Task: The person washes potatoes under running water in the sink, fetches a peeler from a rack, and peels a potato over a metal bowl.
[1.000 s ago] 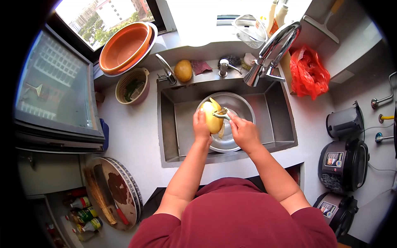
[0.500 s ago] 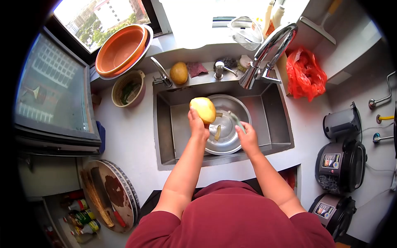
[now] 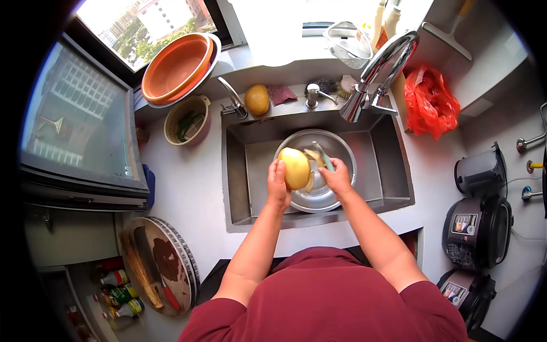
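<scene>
A yellow, partly peeled fruit [image 3: 296,169] is gripped in my left hand [image 3: 278,185], above the left part of a round metal bowl [image 3: 340,196] in the sink [image 3: 245,214]. My right hand [image 3: 337,176] is closed on a pale green peeler [image 3: 324,156], its head just right of the fruit. Strips of peel [image 3: 310,181] show between the fruit and the peeler; whether they hang or lie in the bowl I cannot tell.
Behind the sink stand a chrome faucet [image 3: 358,100], a soap pump [image 3: 313,96] and another round fruit [image 3: 257,100]. A strainer basket [image 3: 200,134] sits at the left, a red bag [image 3: 431,102] at the right. Rice cookers [image 3: 473,232] stand far right.
The peeler has come closer to the fruit, which now sits lower and more upright in my left hand. The whole view has shifted slightly.
</scene>
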A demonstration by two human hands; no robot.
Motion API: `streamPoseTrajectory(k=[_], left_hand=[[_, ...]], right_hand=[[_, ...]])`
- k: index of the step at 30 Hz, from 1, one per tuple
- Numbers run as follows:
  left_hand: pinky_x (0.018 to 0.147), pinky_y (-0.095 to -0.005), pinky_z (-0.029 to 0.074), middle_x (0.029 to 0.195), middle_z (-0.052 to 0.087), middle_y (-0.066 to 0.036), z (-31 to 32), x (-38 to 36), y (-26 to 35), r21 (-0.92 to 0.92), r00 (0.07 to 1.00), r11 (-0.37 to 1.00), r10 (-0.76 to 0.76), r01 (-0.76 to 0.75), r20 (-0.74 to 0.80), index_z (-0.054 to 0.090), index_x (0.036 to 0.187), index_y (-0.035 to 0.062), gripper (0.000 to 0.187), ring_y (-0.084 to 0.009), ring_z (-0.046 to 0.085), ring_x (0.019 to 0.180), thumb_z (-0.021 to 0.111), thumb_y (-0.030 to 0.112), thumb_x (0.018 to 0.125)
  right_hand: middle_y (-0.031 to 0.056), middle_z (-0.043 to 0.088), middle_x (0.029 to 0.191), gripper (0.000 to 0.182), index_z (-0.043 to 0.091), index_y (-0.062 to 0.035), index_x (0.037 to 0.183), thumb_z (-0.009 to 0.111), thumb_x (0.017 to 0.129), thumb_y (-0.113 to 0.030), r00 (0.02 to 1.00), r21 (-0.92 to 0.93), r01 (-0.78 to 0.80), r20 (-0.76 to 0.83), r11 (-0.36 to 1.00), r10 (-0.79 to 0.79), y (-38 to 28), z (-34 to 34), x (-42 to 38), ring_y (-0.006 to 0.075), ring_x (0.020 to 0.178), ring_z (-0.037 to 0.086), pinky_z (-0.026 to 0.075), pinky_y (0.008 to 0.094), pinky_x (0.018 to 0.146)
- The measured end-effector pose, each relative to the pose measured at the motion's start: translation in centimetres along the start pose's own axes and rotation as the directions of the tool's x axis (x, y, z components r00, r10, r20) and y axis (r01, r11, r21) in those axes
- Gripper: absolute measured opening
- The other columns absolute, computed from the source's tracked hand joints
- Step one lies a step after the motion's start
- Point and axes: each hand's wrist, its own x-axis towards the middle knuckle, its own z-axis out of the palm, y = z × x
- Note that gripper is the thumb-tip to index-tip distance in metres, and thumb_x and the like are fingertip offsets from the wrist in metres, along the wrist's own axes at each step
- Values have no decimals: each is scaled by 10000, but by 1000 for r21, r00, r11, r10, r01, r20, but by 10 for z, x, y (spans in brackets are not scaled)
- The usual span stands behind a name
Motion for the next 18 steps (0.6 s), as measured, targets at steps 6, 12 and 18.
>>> streamPoseTrajectory(k=[6, 12, 18], left_hand=[[897, -367, 494, 1120, 620, -69, -16, 4, 7, -147, 982, 977, -136, 156, 133, 542, 1191, 88, 436, -205, 606, 1023, 454, 446, 958], [828, -321, 522, 1073, 631, -80, -2, -4, 13, -29, 973, 990, -133, 141, 189, 550, 1181, 52, 424, -175, 628, 950, 558, 394, 930], [789, -311, 537, 1024, 653, -82, 2, -1, 17, -30, 955, 992, -107, 120, 278, 569, 1153, 30, 417, -180, 649, 894, 569, 380, 926]], right_hand=[[102, 688, 839, 291, 628, -36, 993, 660, 858, -292, 955, -447, 283, 49, 849, -293, -39, -25, 9, 223, 785, 662, 505, 327, 714], [100, 689, 889, 303, 647, -201, 1171, 557, 889, -266, 870, -477, 461, 410, 749, -274, -126, -14, -32, 293, 797, 649, 509, 363, 711], [113, 679, 854, 289, 660, -209, 1152, 551, 889, -262, 867, -588, 476, 438, 655, -236, -154, -20, -46, 312, 772, 642, 508, 408, 686]])
